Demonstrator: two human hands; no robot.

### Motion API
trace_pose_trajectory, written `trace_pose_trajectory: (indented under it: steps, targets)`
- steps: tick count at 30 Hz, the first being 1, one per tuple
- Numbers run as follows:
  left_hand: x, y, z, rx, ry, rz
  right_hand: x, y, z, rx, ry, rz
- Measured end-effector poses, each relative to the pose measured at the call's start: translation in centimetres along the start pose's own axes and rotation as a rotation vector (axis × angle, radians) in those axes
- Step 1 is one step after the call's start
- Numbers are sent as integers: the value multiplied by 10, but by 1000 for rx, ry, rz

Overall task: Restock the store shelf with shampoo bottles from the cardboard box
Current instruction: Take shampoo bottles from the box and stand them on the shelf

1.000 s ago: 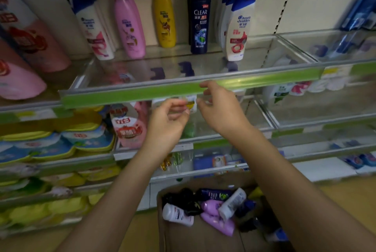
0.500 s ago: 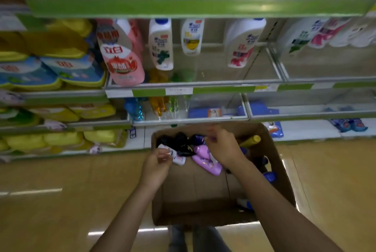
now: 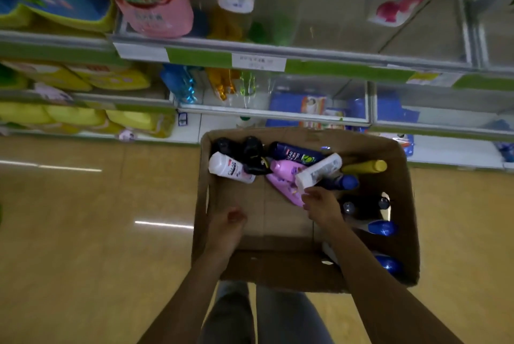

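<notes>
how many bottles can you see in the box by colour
white: 2
pink: 1
yellow: 1
dark navy or black: about 6
blue-capped, along the right wall of the cardboard box: about 3
total: about 13; the dark ones overlap, so this is approximate

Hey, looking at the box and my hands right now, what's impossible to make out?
- Right hand, head view: its fingertips hide whether it grips the white bottle.
- Price tag: print blurred.
- Dark bottles by the cardboard box wall: labels in shadow.
- Left hand: palm faces away.
</notes>
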State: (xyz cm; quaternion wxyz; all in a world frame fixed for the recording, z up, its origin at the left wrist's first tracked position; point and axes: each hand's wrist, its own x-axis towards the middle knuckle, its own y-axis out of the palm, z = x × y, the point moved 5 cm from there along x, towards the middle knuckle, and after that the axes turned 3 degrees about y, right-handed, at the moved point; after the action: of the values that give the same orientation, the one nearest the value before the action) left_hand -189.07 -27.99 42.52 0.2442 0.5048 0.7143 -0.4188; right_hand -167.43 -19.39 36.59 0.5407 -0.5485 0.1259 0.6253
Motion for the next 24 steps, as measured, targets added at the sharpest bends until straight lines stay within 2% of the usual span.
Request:
trace_pose_trajectory:
  steps: [7, 14, 17, 24]
  targets:
    - [15, 43, -14, -38, -49, 103, 21, 0, 4, 428, 302, 59]
    - [40, 61, -13, -43, -45, 98, 60, 23, 15, 731, 467, 46]
    - [47, 64, -14, -22, -21, 109, 71, 26, 18, 780, 488, -11]
    - [54, 65, -15, -3, 7, 108, 71, 25, 18, 786, 444, 20]
